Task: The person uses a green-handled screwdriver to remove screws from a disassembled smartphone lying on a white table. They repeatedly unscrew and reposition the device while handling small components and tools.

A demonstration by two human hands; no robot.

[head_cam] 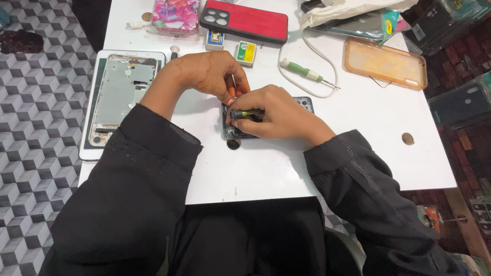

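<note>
Centrally, our right hand [279,115] grips a driver [245,113] lying sideways over the phone [305,102]; our left hand [212,74] pinches its tip.

Dark opened phone [305,104] flat on white table, mostly hidden; green-black screwdriver [244,113] lying across it.

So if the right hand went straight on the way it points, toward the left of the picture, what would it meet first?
The left hand, it seems: its fingers already lie just ahead of the right hand and its screwdriver, over the opened phone. Depth is unclear.
</note>
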